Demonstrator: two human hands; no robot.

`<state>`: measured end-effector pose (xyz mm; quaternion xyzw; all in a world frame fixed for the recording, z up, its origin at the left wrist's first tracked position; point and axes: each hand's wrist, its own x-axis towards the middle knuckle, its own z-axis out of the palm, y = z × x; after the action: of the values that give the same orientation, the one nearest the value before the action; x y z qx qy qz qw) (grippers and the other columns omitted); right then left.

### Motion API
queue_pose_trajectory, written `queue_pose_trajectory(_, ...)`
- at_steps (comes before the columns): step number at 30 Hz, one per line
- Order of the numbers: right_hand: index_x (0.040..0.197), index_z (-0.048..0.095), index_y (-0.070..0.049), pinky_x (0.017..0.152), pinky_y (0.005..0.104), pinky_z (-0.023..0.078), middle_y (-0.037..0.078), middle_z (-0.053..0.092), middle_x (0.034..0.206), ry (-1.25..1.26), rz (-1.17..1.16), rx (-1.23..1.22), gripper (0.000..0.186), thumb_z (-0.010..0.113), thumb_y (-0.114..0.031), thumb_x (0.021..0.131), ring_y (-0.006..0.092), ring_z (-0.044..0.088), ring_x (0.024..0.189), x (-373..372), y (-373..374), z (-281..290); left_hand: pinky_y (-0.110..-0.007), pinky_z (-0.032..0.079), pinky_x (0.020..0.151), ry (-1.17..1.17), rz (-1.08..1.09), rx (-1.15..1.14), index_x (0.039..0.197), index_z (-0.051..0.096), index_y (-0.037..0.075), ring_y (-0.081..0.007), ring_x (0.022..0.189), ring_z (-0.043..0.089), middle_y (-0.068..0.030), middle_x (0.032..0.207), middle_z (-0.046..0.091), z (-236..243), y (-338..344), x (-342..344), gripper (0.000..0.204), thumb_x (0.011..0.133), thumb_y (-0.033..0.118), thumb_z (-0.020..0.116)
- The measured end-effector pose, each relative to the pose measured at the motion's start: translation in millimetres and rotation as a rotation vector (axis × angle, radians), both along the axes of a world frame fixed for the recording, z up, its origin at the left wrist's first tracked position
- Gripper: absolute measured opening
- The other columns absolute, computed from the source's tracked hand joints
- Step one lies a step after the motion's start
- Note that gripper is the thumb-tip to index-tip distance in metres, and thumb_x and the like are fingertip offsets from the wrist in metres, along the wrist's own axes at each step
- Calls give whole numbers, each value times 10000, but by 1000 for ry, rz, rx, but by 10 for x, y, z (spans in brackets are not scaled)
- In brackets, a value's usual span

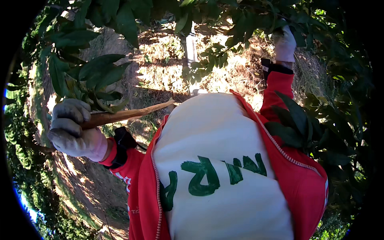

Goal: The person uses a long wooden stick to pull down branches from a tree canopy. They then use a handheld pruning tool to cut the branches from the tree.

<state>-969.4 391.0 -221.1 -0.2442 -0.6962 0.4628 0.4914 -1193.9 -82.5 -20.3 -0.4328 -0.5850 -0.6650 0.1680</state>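
Note:
My left hand (pixel 72 128), in a pale glove with dirt-grey fingers, is closed round a brown wooden stick (pixel 128 114). The stick points right from the fist and tapers to a thin, ragged tip near my chest. Dark green leaves (pixel 100 72) hang just above that hand; whether they belong to the stick I cannot tell. At the upper right my right hand (pixel 284 45), also gloved, reaches up into shaded foliage (pixel 260 20). Leaves and shadow cover its fingers, so what it touches is hidden.
Leafy branches cross the top and crowd the right side, with a leaf cluster (pixel 294 122) close to my right arm. Below lies dry, grassy ground (pixel 160 60) in patchy sun. A pale upright post or strip (pixel 191 46) shows beyond my chest. More bushes (pixel 24 152) line the left.

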Motion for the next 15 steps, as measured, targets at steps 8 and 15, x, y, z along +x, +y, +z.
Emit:
queue_pose_trajectory(8,1190,543,15,905,304,470,140,587,1169,-280,59,211,449,654,-79,765,225,575,1049,68,-44,5,-280,383,429,-90,-17,-52,540,316,133,-155,460,378,-56,577,365,37,-192,-33,530,982,421,266)
queue_pose_trajectory(15,1260,494,-14,1005,324,391,128,549,1247,-575,-254,743,520,651,-169,788,266,517,1148,50,-236,101,-304,406,449,-78,-83,-20,550,348,142,-154,463,400,-45,593,378,-20,-167,30,527,976,446,287)
